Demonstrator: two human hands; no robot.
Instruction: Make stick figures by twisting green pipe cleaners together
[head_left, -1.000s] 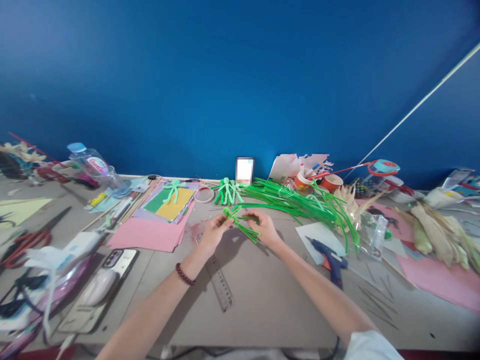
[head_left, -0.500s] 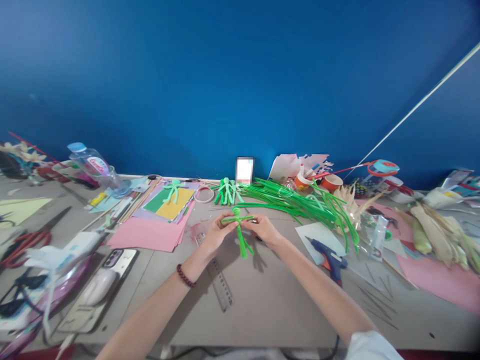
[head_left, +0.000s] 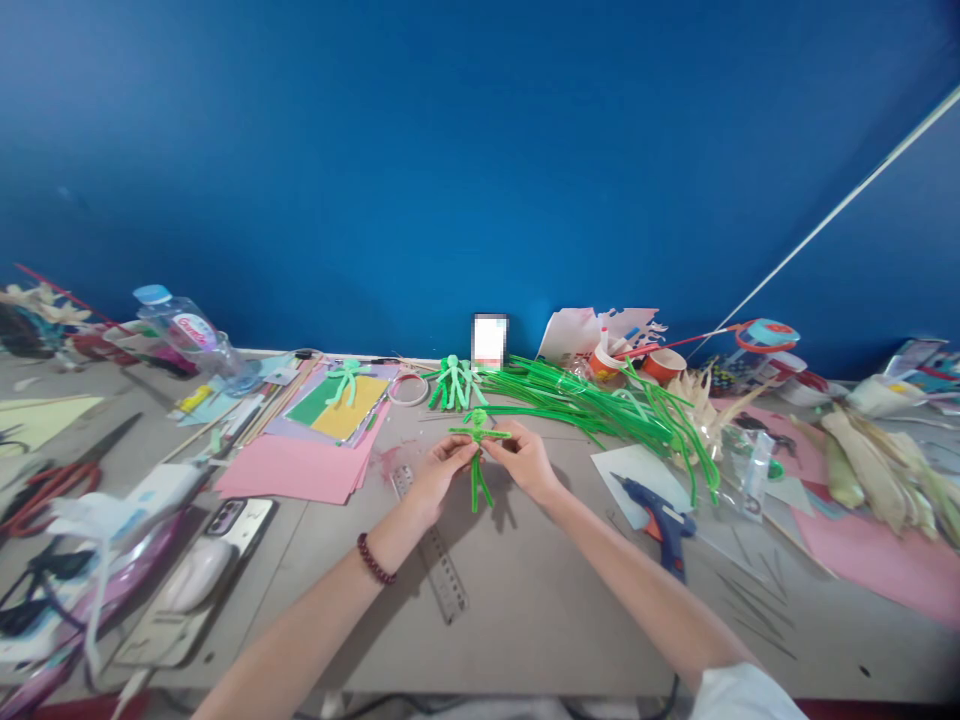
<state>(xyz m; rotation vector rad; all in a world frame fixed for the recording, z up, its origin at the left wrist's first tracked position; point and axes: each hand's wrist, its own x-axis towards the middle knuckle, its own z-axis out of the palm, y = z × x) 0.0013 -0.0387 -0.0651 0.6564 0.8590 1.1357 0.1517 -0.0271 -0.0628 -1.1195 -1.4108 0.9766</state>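
Note:
Between my two hands is a green pipe-cleaner figure point(head_left: 478, 460), upright, with a round head, arms stretched sideways and two legs hanging down. My left hand point(head_left: 442, 470) pinches it at its left side near the arm and body. With thumb and fingers my right hand point(head_left: 523, 458) grips it on the right side, close to the body. A clear ruler point(head_left: 442, 570) lies on the table below my left hand. Just beyond stand several finished-looking green figures point(head_left: 456, 382), beside a bundle of green pipe cleaners point(head_left: 585, 395).
A blue glue gun point(head_left: 660, 520) rests on white paper to the right. Pink paper sheets point(head_left: 292, 468) and another green figure point(head_left: 346, 382) lie left. Scissors point(head_left: 60, 485), a phone point(head_left: 240, 525) and a plastic bottle point(head_left: 187, 330) are farther left; dried husks point(head_left: 877, 475) are at right.
My right hand has moved slightly left, closer to the figure's body. The figure has straightened and turned a little, its legs now hanging more vertically. My left hand has shifted slightly right.

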